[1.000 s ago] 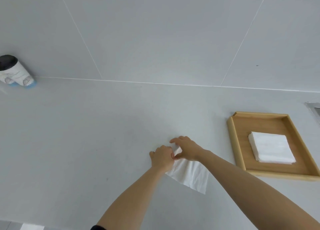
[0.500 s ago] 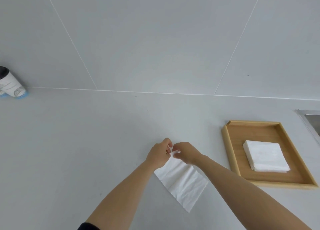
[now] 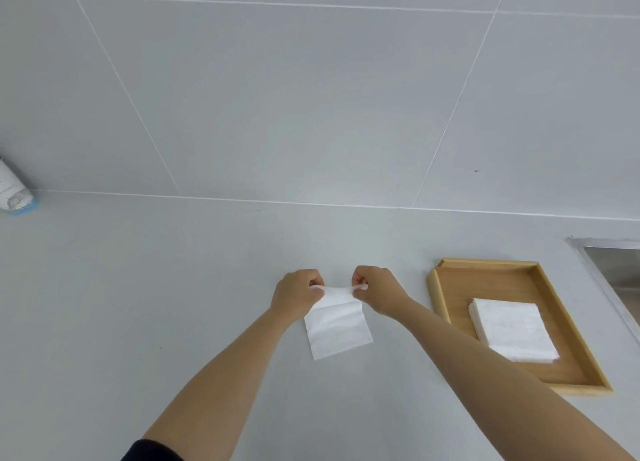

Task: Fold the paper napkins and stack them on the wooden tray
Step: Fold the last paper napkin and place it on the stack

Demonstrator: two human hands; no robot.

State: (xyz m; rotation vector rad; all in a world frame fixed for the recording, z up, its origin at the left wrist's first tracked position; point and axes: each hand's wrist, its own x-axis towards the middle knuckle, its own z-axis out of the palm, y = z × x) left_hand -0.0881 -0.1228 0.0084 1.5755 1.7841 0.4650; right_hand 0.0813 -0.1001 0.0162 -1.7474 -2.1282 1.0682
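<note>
A white paper napkin lies on the grey counter in front of me, its far edge lifted off the surface. My left hand pinches that edge's left corner and my right hand pinches its right corner, the edge stretched between them. To the right stands the wooden tray. A stack of folded white napkins rests in the tray, toward its near right side.
A cup-like container with a blue base lies at the far left against the tiled wall. A metal sink rim shows at the right edge beyond the tray.
My hands have moved apart along the napkin's far edge, spreading it. The napkin has turned from a slanted lie to nearly square with me.
</note>
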